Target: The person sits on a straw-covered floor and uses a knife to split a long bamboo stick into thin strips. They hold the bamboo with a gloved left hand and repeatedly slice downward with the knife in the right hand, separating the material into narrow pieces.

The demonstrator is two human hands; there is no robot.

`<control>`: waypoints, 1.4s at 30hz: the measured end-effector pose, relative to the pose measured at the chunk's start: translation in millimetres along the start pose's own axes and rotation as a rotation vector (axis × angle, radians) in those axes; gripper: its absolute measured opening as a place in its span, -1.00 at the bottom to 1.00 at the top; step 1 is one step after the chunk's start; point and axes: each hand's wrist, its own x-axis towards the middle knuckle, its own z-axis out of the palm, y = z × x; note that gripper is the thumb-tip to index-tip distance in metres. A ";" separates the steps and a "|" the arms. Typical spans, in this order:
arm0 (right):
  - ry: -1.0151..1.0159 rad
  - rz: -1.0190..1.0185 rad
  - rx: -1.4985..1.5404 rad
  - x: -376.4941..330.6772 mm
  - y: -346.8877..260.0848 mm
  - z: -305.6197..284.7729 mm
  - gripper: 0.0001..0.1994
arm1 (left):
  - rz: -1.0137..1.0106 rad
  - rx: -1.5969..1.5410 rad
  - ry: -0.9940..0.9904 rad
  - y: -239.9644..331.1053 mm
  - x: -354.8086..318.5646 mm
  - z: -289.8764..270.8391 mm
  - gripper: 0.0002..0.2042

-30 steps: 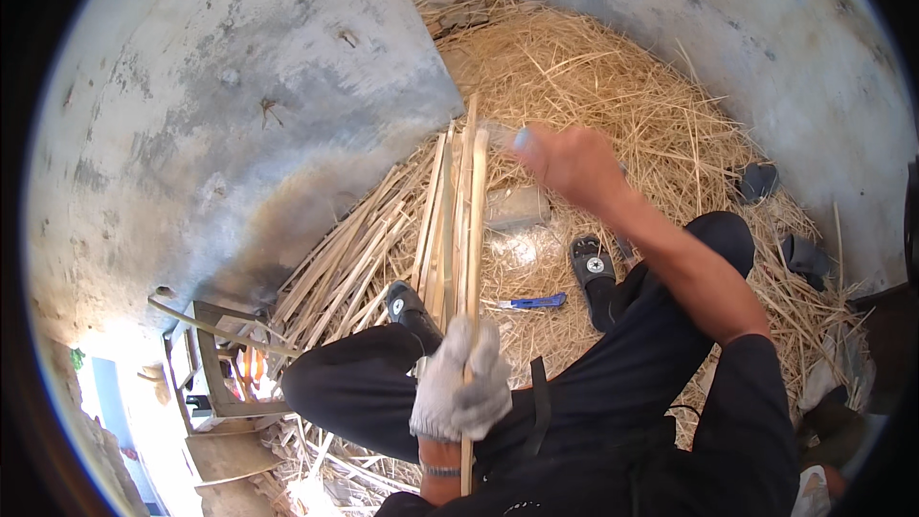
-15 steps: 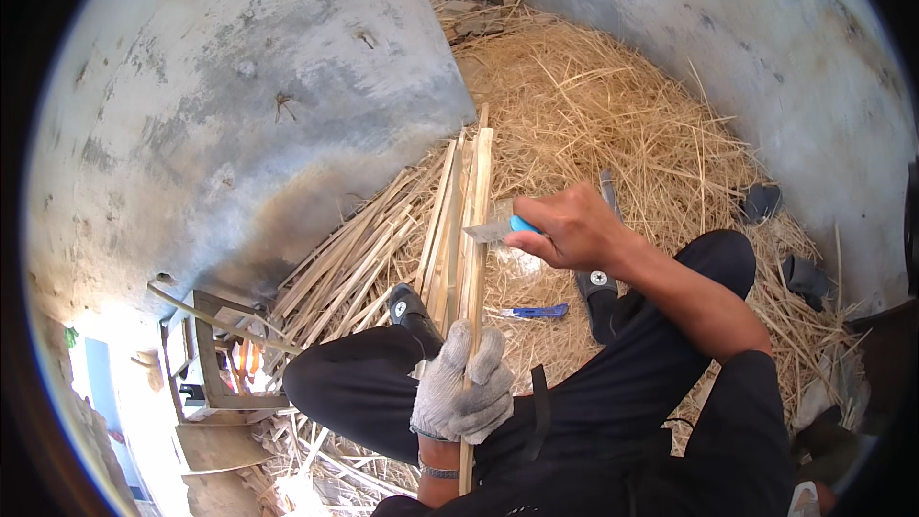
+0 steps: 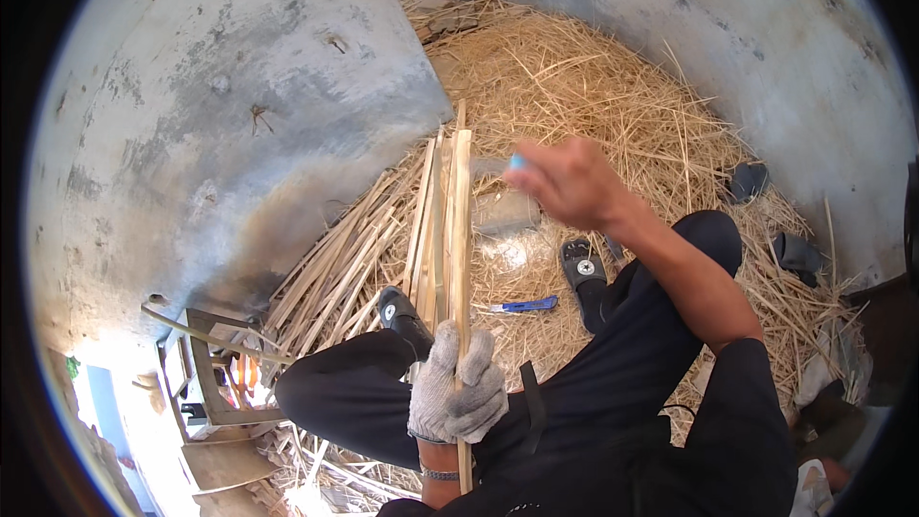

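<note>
Right hand (image 3: pixel 574 182) raised, gripping blue-handled knife (image 3: pixel 517 162); gloved left hand (image 3: pixel 457 393) clamps bamboo strips (image 3: pixel 458 230).

The right hand (image 3: pixel 567 177) is smeared by motion, and the tool in its grip shows only as a light-blue tip (image 3: pixel 517 161); the rest, and any blade, cannot be made out. The gloved left hand (image 3: pixel 455 393) wraps the bamboo strips (image 3: pixel 450 220), hiding the stretch inside its grip. The strips' lower ends run behind the dark trousers (image 3: pixel 613 402). The wooden frame (image 3: pixel 206 373) at lower left dissolves into glare.
</note>
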 end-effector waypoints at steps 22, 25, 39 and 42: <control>-0.022 -0.136 -0.027 -12.8 -11.4 11.9 -0.52 | 0.056 0.173 0.107 -5.1 -11.5 3.6 -0.51; -0.091 -0.223 0.004 -14.5 -14.9 22.2 -0.52 | 0.066 0.307 0.251 -5.7 -9.4 11.8 -0.53; 0.235 0.272 -0.224 8.8 42.8 -24.3 -0.54 | 0.140 0.397 0.239 3.0 -11.1 14.6 -0.65; 0.093 0.011 -0.020 -5.2 5.1 -6.3 -0.55 | 0.147 0.715 0.443 10.0 -9.1 21.5 -0.67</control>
